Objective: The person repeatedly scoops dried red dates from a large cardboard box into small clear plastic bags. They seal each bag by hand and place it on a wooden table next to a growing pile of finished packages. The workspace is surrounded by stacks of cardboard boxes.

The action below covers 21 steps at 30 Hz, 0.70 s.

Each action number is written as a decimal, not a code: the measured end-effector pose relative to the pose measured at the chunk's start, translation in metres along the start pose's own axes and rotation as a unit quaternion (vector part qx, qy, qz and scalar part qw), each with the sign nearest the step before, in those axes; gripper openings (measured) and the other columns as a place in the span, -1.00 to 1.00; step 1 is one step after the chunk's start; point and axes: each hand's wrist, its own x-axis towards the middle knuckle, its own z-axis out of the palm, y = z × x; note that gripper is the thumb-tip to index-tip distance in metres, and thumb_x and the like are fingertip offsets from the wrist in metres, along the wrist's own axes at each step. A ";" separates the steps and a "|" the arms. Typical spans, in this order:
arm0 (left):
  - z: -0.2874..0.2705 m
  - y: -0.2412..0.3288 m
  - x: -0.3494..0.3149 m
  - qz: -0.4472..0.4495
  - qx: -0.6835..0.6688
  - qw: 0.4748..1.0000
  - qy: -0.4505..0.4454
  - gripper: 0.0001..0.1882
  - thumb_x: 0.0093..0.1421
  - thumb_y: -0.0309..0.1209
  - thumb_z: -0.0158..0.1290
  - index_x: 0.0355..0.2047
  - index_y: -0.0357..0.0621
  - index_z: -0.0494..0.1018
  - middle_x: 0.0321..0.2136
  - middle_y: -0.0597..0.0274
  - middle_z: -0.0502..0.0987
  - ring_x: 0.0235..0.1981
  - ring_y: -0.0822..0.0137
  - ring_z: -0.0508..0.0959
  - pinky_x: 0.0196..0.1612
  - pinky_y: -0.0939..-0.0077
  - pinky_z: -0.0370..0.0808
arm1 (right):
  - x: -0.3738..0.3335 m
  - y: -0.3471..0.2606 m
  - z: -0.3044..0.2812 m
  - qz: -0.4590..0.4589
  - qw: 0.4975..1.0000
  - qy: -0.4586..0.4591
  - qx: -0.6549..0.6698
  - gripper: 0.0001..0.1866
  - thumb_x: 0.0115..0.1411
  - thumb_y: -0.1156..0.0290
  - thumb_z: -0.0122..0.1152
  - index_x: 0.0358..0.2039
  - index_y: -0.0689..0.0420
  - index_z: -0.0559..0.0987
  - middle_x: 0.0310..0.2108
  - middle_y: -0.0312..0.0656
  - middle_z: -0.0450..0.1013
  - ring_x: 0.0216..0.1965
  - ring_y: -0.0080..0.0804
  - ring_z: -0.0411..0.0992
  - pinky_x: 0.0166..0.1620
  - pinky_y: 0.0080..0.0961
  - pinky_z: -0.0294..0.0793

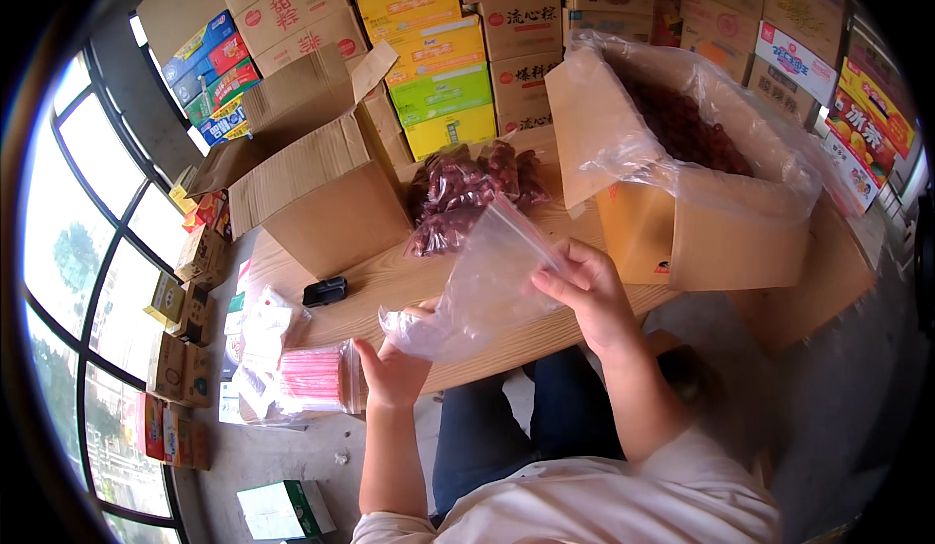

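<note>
An unfilled clear zip bag (482,286) with a red strip along its mouth is stretched between my two hands over the table's near edge. My right hand (589,296) pinches the bag by its mouth, thumb on the near side. The bag's lower end is in my left hand (397,364); some of those fingers are hidden behind the plastic, and the thumb sticks up. Just beyond the bag, several filled clear bags of dark red fruit, like dates (467,188), lie piled on the wooden table (497,339).
A large lined carton (745,242) of loose dark red fruit stands open at the right. An open brown carton (336,198) is at the left, near a small black object (324,292). A pack of pink-striped bags (314,378) lies by my left hand. Stacked boxes (438,52) line the back.
</note>
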 end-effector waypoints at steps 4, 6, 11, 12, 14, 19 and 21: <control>-0.009 -0.016 -0.017 0.058 0.039 0.998 0.007 -0.56 0.10 -0.31 0.21 -0.06 -0.25 0.40 -0.08 0.20 0.49 -0.03 0.36 0.46 0.10 0.38 0.31 | -0.010 0.000 -0.001 0.015 0.998 0.051 -0.018 -0.90 0.11 0.47 0.27 -0.42 0.12 0.49 -0.44 -0.31 0.50 -0.34 -0.55 0.48 -0.19 -0.61 0.36; -0.004 -0.021 -0.022 0.062 0.099 0.989 0.087 -0.65 0.10 -0.48 0.19 -0.09 -0.23 0.42 -0.14 0.24 0.52 -0.09 0.42 0.49 0.04 0.46 0.36 | -0.015 0.001 -0.004 0.020 0.997 0.060 -0.043 -0.90 0.10 0.47 0.28 -0.41 0.13 0.50 -0.45 -0.31 0.50 -0.35 -0.55 0.48 -0.21 -0.62 0.36; -0.004 -0.038 -0.028 -0.014 0.133 0.983 0.127 -0.68 0.07 -0.55 0.18 -0.14 -0.22 0.40 -0.19 0.24 0.53 -0.15 0.43 0.48 -0.01 0.48 0.34 | -0.020 0.009 -0.014 -0.007 0.994 0.108 0.008 -0.89 0.08 0.46 0.31 -0.40 0.16 0.55 -0.45 -0.33 0.52 -0.34 -0.65 0.46 -0.18 -0.66 0.40; -0.002 -0.037 -0.028 0.017 0.165 0.979 0.118 -0.63 0.04 -0.52 0.20 -0.12 -0.22 0.38 -0.16 0.21 0.51 -0.12 0.40 0.46 0.01 0.44 0.32 | -0.021 0.010 -0.015 -0.013 0.994 0.110 0.010 -0.89 0.08 0.47 0.32 -0.40 0.17 0.56 -0.45 -0.33 0.52 -0.35 -0.65 0.46 -0.18 -0.67 0.39; 0.005 -0.030 -0.028 0.078 0.226 0.966 0.102 -0.52 -0.01 -0.46 0.25 -0.08 -0.21 0.33 -0.09 0.14 0.47 -0.05 0.33 0.41 0.06 0.36 0.26 | -0.023 0.004 -0.014 -0.002 0.995 0.075 -0.060 -0.91 0.06 0.48 0.32 -0.42 0.18 0.58 -0.45 -0.33 0.52 -0.35 -0.64 0.46 -0.18 -0.66 0.39; 0.041 0.008 -0.022 0.165 0.396 0.903 -0.031 -0.34 -0.10 -0.38 0.28 0.01 -0.26 0.27 -0.13 0.09 0.47 -0.03 0.26 0.41 0.12 0.32 0.17 | -0.027 -0.005 -0.003 -0.055 0.970 -0.048 -0.231 -0.93 -0.01 0.58 0.33 -0.51 0.23 0.57 -0.53 -0.32 0.44 -0.39 -0.60 0.38 -0.23 -0.64 0.32; 0.047 0.008 -0.019 0.165 0.422 0.891 -0.038 -0.38 -0.09 -0.48 0.26 0.00 -0.27 0.29 -0.17 0.11 0.48 -0.09 0.29 0.45 0.08 0.34 0.22 | -0.028 -0.001 0.001 -0.047 0.969 -0.073 -0.230 -0.93 0.00 0.57 0.33 -0.51 0.23 0.57 -0.52 -0.31 0.44 -0.39 -0.60 0.39 -0.23 -0.64 0.32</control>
